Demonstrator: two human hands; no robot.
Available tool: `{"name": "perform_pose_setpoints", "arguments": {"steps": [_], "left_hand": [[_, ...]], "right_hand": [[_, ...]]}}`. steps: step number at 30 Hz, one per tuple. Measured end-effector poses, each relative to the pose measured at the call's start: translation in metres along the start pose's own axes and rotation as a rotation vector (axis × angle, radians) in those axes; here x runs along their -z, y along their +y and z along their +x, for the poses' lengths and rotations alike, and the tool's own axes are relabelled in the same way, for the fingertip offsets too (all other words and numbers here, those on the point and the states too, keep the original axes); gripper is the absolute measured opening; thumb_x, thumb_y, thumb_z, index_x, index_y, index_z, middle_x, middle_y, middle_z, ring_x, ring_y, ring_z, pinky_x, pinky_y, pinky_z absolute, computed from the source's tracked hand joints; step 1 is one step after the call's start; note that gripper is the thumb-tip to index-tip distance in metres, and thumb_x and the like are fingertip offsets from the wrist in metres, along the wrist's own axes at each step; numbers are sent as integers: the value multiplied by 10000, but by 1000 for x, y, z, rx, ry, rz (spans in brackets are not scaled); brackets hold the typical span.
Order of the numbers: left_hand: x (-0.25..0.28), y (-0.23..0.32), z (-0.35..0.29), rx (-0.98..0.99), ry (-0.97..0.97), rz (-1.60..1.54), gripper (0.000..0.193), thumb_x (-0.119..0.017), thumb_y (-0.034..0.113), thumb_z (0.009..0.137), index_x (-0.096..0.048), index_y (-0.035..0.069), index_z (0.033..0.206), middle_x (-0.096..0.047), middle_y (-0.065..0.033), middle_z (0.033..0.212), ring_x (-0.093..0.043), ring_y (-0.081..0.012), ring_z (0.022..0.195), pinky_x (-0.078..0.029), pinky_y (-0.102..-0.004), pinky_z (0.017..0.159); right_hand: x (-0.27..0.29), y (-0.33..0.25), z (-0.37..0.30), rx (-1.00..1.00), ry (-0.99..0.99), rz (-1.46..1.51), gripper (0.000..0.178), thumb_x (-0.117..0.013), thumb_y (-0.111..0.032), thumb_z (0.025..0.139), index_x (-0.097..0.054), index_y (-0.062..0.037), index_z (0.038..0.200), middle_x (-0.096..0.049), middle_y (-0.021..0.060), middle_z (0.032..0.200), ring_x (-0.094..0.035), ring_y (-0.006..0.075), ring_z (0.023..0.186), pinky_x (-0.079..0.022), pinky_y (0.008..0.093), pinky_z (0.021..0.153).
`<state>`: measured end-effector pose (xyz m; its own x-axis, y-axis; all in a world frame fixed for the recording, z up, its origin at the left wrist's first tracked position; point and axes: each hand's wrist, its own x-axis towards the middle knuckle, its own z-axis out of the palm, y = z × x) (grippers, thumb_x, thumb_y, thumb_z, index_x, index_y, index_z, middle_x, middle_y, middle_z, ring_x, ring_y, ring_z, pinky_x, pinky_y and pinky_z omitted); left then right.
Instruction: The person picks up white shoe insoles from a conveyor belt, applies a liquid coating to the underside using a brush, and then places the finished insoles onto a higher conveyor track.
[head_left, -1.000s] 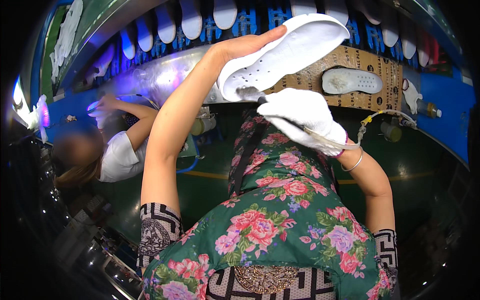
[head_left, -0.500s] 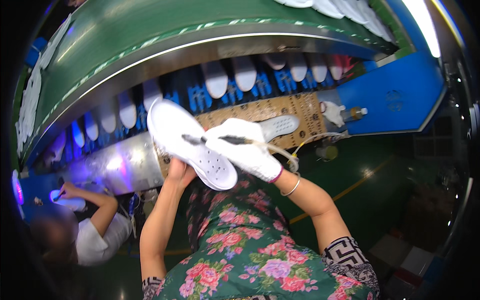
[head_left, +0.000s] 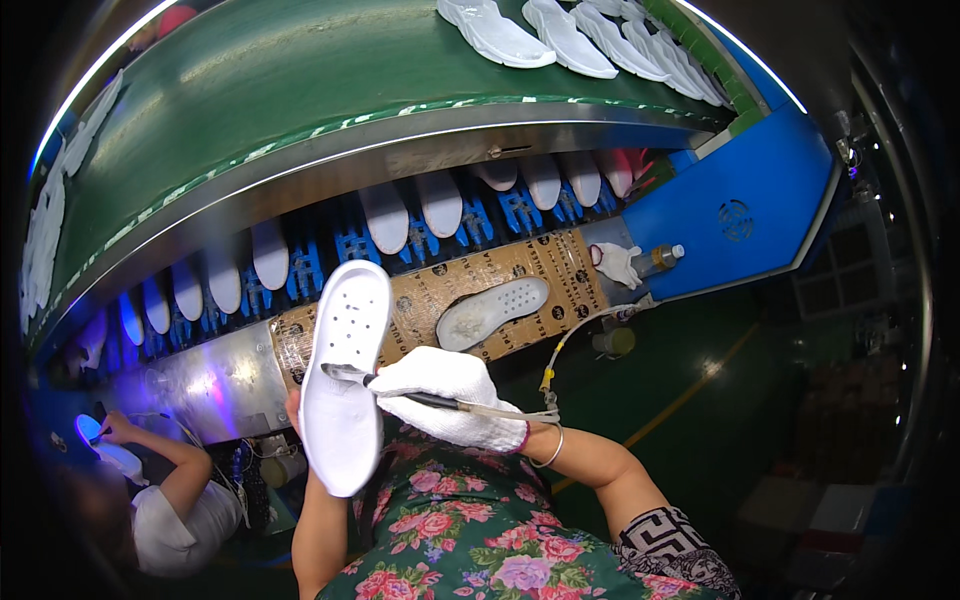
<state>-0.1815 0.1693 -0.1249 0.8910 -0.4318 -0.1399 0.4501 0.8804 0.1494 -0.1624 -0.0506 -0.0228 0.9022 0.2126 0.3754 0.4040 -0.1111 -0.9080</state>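
Observation:
My left hand (head_left: 296, 404) holds a white shoe sole (head_left: 345, 370) upright from behind, so only its edge shows past the sole. My right hand (head_left: 448, 396), in a white glove, grips a thin brush tool (head_left: 400, 390) whose tip touches the middle of the sole. A thin tube runs from the tool to the right. Another white sole (head_left: 492, 312) lies on the brown taped work board (head_left: 560, 285) just beyond my hands.
A green conveyor belt (head_left: 300, 100) curves overhead with white soles (head_left: 560, 30) at the far end. A row of white soles (head_left: 410, 210) stands on blue holders below it. A glove and a bottle (head_left: 655, 260) lie at the right. Another person (head_left: 170, 510) works at lower left.
The sole has swung from tilted to nearly upright and moved lower toward me. My right hand with the brush has dropped to the sole's middle. The view has shifted.

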Motion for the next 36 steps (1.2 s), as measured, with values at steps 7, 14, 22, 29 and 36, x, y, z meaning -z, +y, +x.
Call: {"name": "perform_pose_setpoints", "arguments": {"steps": [7, 14, 22, 29, 36], "left_hand": [[11, -36, 23, -149, -144, -85, 879, -503, 690, 859, -314, 140, 1519, -383, -140, 1525, -382, -352, 1383, -257, -528, 1163], [-20, -54, 38, -125, 95, 10, 984, -480, 809, 804, -332, 127, 1498, -461, -112, 1459, -467, -312, 1315, -381, -502, 1102], [-22, -67, 31, 5, 209, 164, 1050, -571, 797, 750, -303, 119, 1507, -438, -129, 1464, -446, -318, 1335, -384, -498, 1109], [17, -73, 38, 38, 98, 51, 1001, -606, 751, 763, -368, 78, 1464, -502, -160, 1403, -497, -326, 1290, -389, -491, 1108], [-8, -63, 45, -41, 31, 126, 1039, -571, 794, 754, -345, 73, 1467, -509, -179, 1386, -538, -321, 1242, -433, -480, 1071]], "right_hand": [[12, -8, 10, 153, 69, -240, 214, -780, -48, 749, -743, -51, 960, -717, 101, 888, -698, 238, 769, -548, 319, 696], [8, -12, 25, 221, 137, -230, 215, -770, -16, 740, -744, -25, 953, -731, 122, 951, -704, 257, 854, -549, 343, 764], [-12, -1, 14, 171, 60, -323, 426, -642, -89, 852, -617, -47, 1275, -609, 160, 1286, -595, 315, 1173, -468, 393, 1000], [-20, -14, 13, 144, 140, -152, 225, -717, -35, 807, -720, -6, 1030, -707, 158, 1011, -695, 270, 962, -555, 356, 841], [-25, -4, 7, 324, 154, -305, 360, -753, -54, 775, -677, 15, 1120, -702, 139, 1070, -694, 225, 930, -551, 336, 821]]}}
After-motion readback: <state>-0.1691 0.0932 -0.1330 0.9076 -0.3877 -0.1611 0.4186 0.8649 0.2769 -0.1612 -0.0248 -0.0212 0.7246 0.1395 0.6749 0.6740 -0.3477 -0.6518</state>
